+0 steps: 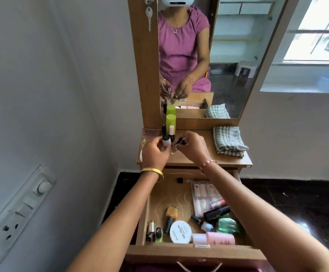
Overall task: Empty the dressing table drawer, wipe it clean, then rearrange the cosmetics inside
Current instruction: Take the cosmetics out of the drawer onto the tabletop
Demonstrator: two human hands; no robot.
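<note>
The wooden drawer is pulled open below the dressing table top. Several cosmetics lie in it: a white round nail polish remover tub, a pink tube, a black tube, a green jar and a clear nail box. Both hands are over the table top. My left hand grips a pale pink nail polish bottle. My right hand pinches a small dark bottle. A green bottle and two slim tubes stand behind them.
A folded checked cloth lies on the right of the table top. The mirror rises behind. A white wall with a switch panel is close on the left. Dark floor lies to the right.
</note>
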